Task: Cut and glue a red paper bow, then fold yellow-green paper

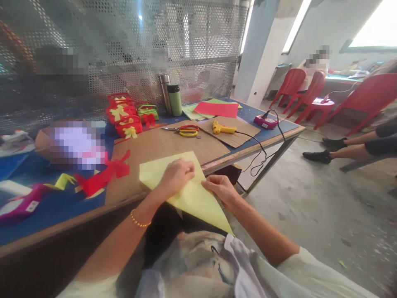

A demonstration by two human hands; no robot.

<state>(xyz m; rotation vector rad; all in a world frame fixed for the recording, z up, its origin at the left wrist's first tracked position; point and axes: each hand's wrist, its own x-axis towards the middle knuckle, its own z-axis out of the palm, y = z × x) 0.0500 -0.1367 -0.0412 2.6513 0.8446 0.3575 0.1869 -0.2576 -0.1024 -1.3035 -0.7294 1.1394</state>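
Note:
A large pale-yellow sheet (206, 205), paper or thin felt, slants from the table's front edge down over my lap. My left hand (178, 176) lies on top of its upper part, fingers curled and pressed together against the sheet; their tips are partly hidden. At the sheet's right edge, my right hand (221, 188) pinches it between thumb and fingers. Just beyond the sheet is brown cardboard (149, 145), carrying scissors (186, 131) with red and yellow handles. A yellow glue gun (223, 127) rests on another cardboard piece to the right.
Red gift-box shapes with yellow bows (124, 116) stand near the perforated metal screen (204, 45), beside a green tumbler (174, 99) and a steel flask (164, 93). A red sheet (217, 109) lies behind the glue gun. A purple power strip (266, 121) trails a black cord. Red chairs (291, 85) stand at right.

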